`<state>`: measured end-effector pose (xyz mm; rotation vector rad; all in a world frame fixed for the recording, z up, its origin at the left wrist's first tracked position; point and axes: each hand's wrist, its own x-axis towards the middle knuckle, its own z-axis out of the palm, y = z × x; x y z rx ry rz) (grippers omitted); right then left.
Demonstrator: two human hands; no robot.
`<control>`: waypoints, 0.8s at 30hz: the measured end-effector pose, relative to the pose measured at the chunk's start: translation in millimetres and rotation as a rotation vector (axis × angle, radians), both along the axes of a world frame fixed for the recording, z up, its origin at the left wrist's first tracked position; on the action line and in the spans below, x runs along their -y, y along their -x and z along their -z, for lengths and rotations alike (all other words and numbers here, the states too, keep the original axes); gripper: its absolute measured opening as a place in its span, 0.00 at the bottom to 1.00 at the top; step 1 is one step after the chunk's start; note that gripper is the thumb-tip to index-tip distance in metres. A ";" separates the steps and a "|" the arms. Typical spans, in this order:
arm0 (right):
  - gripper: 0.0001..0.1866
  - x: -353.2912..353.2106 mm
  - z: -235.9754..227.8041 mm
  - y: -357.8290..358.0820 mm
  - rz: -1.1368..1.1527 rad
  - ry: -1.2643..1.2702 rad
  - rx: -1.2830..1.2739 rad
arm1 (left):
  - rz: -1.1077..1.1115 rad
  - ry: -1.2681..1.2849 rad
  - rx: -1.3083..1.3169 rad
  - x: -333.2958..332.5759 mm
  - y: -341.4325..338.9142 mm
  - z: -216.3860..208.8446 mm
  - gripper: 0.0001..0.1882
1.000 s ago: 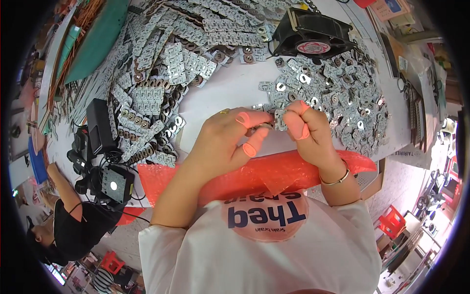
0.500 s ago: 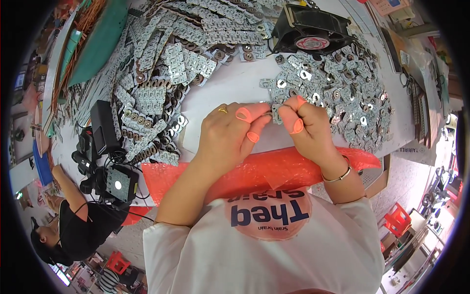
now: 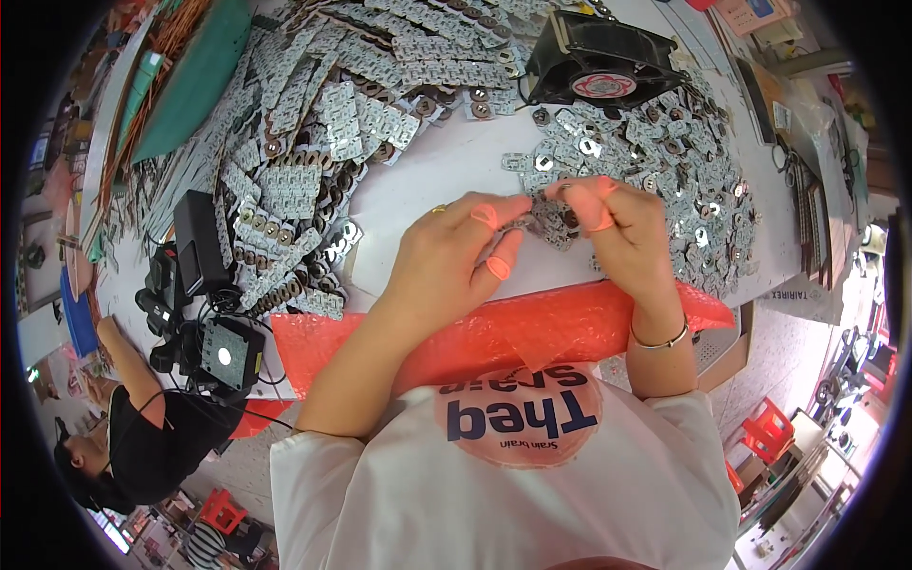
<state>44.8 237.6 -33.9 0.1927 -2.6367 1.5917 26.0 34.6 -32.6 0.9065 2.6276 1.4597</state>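
Note:
My left hand (image 3: 442, 247) and my right hand (image 3: 632, 233) meet over the table, orange finger cots on their thumbs and index fingers. Between the fingertips is a small grey circuit board piece (image 3: 553, 226), partly hidden by the fingers. The left thumb and index finger close on its left end. Right fingers curl over its upper right part in a pinch. Just beyond the right hand spreads a heap of loose small circuit boards (image 3: 698, 195). Panels of joined circuit boards (image 3: 290, 193) are piled left of my left hand.
A black fan (image 3: 608, 62) stands at the back right. Black power adapters (image 3: 201, 247) and cables sit at the left. Red plastic film (image 3: 456, 332) lines the table's near edge. A green tray-like sheet (image 3: 195, 85) is at the far left; a person (image 3: 157, 437) in black sits beyond the table's left side.
My right hand has moved to the right and turned slightly. The hands are a little farther apart, and more of the circuit board piece shows between them.

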 end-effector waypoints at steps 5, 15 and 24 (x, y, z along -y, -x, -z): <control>0.07 -0.9 -4.1 -2.2 -0.110 0.108 0.064 | 0.010 -0.173 0.381 6.9 -0.3 1.5 0.11; 0.06 -2.1 -3.1 0.1 -0.375 0.145 0.159 | 0.261 -0.232 0.716 18.3 5.6 0.6 0.10; 0.11 1.6 -2.7 -12.1 -0.291 0.809 0.470 | 0.268 -0.600 1.001 15.6 -1.3 -12.5 0.10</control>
